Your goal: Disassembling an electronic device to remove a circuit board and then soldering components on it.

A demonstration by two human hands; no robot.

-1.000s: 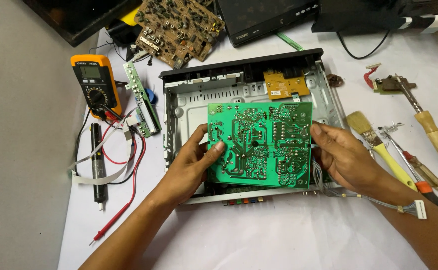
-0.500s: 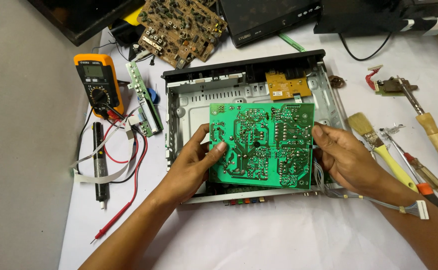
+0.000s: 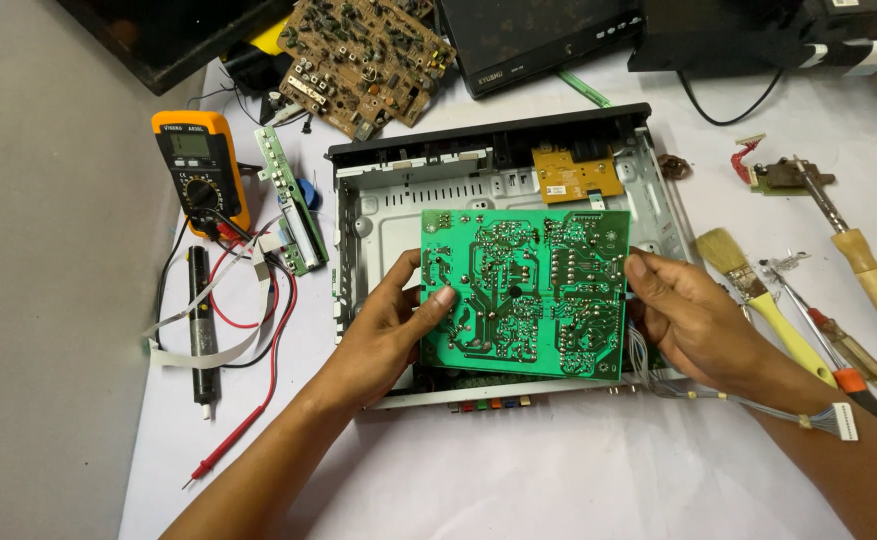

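A green circuit board (image 3: 525, 290), solder side up, is held over an open metal chassis (image 3: 383, 215). My left hand (image 3: 395, 320) grips the board's left edge, thumb on top. My right hand (image 3: 688, 320) grips its right edge. A small yellow board (image 3: 576, 177) sits at the chassis's back right. Thin grey wires with a white connector (image 3: 838, 422) trail out from under my right hand.
Left of the chassis lie an orange multimeter (image 3: 198, 170) with red and black leads, a narrow green strip board (image 3: 293, 215) and a black pen-shaped tool (image 3: 201, 325). A brown board (image 3: 363, 60) lies behind. A brush (image 3: 758, 295), screwdrivers (image 3: 838, 345) and a soldering iron (image 3: 853, 250) lie right.
Both hands still hold the green board over the chassis. The view has shifted slightly; the board sits about where it was.
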